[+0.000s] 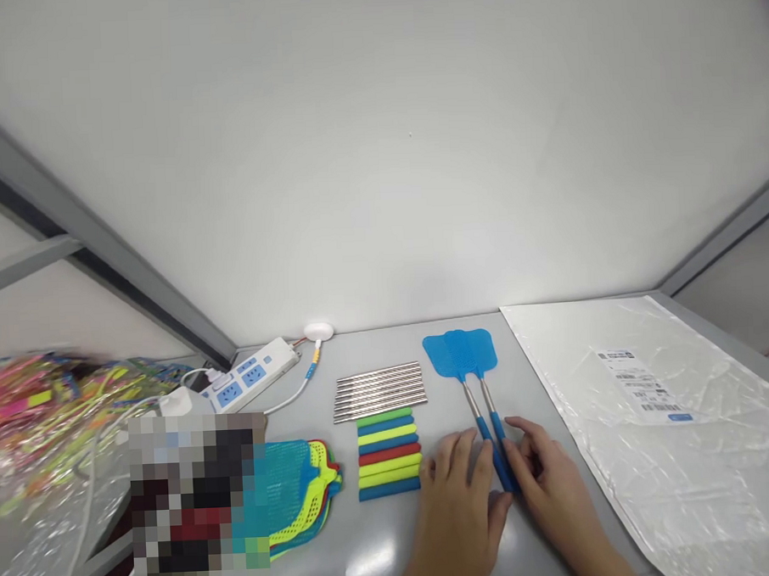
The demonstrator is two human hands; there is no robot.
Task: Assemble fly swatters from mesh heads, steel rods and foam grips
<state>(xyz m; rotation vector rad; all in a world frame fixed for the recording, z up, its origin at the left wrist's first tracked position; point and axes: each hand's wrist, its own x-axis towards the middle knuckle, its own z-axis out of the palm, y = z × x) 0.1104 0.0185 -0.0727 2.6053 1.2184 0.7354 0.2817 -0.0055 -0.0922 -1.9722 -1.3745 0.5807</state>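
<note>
Two blue fly swatters lie side by side on the grey table, the left swatter and the right swatter, heads overlapping. Each has a metal shaft and a blue grip. My left hand lies palm down left of the grips, fingers stretched out and fingertips by the left grip. On the other side, my right hand rests with its thumb against the right grip, its fingers loosely bent and apart. Left of my hands is a row of coloured foam-like grips; behind them lie several metal rods.
Swatter heads in teal, yellow and other colours are stacked at left, beside a pixelated patch. A power strip with a cable and a white device stand behind. A white plastic mailer covers the right. Plastic-wrapped bundles lie far left.
</note>
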